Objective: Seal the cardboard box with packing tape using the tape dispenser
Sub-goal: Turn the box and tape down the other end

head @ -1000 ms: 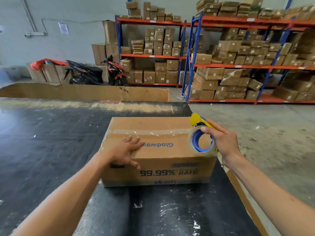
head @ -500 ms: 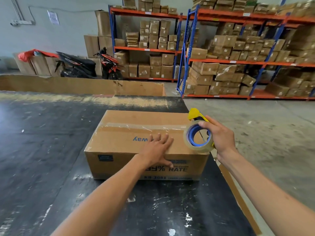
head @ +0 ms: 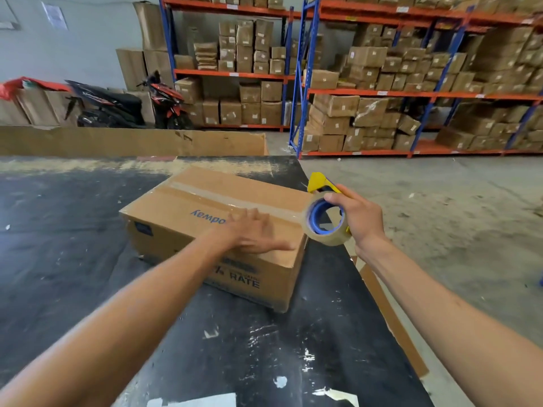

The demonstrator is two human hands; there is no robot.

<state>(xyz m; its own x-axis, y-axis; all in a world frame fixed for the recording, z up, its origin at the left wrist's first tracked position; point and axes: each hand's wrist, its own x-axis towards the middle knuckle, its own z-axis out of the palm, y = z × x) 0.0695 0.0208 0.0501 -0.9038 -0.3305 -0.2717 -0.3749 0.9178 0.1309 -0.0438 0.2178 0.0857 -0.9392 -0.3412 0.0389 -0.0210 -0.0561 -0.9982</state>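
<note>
Cardboard box under flat left hand; right hand grips tape dispenser.

— Where's the left hand?
— Arm stretched forward, palm down, fingers spread flat; it's blurred, so probably pressing.
— And the right hand?
— Raised, fingers curled in a grip.

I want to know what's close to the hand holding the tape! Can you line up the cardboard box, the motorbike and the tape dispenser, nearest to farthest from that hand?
1. Tape dispenser: gripped in the right hand.
2. Cardboard box: on the black table, just left of that hand.
3. Motorbike: parked far back on the left, by the wall.
</note>
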